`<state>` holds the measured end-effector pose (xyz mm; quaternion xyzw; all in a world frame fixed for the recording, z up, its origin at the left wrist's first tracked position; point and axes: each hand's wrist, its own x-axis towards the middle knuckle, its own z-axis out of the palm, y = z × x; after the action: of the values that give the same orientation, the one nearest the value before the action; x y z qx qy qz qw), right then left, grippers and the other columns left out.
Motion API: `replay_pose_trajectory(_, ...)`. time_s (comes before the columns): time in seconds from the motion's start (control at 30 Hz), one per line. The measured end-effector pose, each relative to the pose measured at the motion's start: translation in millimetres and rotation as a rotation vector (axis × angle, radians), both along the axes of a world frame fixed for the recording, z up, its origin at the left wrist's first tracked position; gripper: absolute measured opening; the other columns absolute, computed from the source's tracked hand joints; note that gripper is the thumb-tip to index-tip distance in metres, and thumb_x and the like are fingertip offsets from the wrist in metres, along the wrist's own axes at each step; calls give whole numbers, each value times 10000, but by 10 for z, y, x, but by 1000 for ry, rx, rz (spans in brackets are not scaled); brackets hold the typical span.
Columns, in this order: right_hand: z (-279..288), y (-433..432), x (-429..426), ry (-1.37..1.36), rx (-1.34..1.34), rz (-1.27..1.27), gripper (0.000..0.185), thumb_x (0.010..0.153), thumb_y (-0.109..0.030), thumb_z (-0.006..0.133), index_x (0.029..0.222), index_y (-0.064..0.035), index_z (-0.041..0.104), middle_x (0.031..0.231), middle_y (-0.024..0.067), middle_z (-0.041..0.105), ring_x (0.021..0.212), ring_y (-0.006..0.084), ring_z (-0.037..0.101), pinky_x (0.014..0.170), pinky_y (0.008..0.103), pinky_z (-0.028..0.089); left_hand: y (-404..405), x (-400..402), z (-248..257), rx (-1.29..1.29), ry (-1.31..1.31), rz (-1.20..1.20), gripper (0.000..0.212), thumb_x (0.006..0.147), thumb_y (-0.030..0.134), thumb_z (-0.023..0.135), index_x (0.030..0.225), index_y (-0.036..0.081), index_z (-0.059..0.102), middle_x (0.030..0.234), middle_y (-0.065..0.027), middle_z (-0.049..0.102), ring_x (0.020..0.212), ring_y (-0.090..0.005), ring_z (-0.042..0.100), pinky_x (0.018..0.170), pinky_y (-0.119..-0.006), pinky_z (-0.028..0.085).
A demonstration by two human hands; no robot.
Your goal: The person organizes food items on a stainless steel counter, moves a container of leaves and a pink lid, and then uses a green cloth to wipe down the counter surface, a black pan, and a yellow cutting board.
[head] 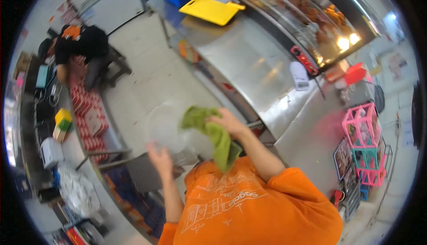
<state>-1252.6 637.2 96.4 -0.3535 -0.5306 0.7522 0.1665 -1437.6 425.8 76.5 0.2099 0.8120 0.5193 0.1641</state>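
A green cloth (213, 133) hangs bunched from my right hand (230, 121), its loose end draping down in front of my orange shirt. My left hand (160, 160) is at the near left edge of a clear, round plastic container (166, 128) and appears to hold it. The upper left end of the cloth overlaps the container's right side. Motion blurs the container, so its exact shape and contents are hard to make out. Both hands are in front of my body, above the tiled floor.
A steel counter (247, 58) runs along the right, bearing a yellow cutting board (211, 10) and a lit glass food warmer (310, 21). Pink and teal plastic baskets (363, 128) stand far right. Another person (81, 45) bends over stacked red-and-white boxes (88, 111) at left.
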Motion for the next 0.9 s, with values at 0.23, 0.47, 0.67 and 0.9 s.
replay_pose_trajectory(0.23, 384, 790, 1433, -700, 715, -261, 276, 818, -208, 572, 965, 2, 676, 832, 248, 656, 815, 350, 658, 771, 429, 509, -383, -213, -840, -473, -8, -44, 458, 752, 109, 596, 1160, -64, 480, 1087, -262, 559, 1053, -409, 550, 942, -422, 401)
replay_pose_trajectory(0.47, 214, 3207, 1924, -713, 539, -674, 563, 869, -475, 614, 1096, 38, 577, 862, 158, 680, 796, 258, 666, 739, 379, 526, -231, -44, -1553, -731, -21, -69, 405, 737, 120, 604, 1062, -101, 503, 1058, -284, 577, 1042, -424, 557, 936, -428, 407)
replay_pose_trajectory(0.67, -2005, 3822, 386, -1101, 1127, -408, 730, 928, -446, 407, 1439, 57, 272, 1492, 343, 163, 1401, 480, 136, 1140, 567, 80, 36, -137, -1546, -938, -30, 100, 432, 702, 130, 564, 1052, -115, 499, 1003, -288, 592, 970, -426, 589, 893, -432, 436)
replay_pose_trajectory(0.9, -1904, 5403, 1373, -1599, 1299, -517, 433, 841, -215, 514, 1177, 41, 608, 1202, 309, 571, 1140, 451, 533, 1005, 552, 347, 922, -361, -910, -706, -40, -12, 437, 699, 117, 545, 1069, -110, 491, 1020, -294, 588, 989, -409, 590, 899, -424, 436)
